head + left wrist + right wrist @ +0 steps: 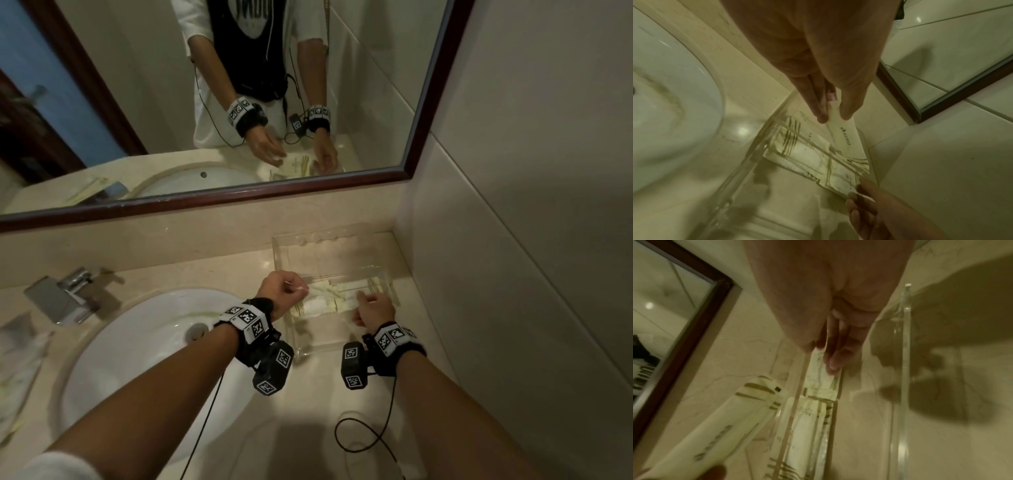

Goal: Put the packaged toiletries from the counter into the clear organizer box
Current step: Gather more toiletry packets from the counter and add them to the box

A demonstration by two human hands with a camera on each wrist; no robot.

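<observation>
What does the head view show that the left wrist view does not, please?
Only the head view shows the faucet, a wrapped packet on the counter left of the sink, and both wristbands. Only the left wrist view shows the left hand pinching a packet above the clear organizer box. Both show the sink, box and packets inside.

bathroom | sink | faucet | framed mirror | tiled wall
</observation>
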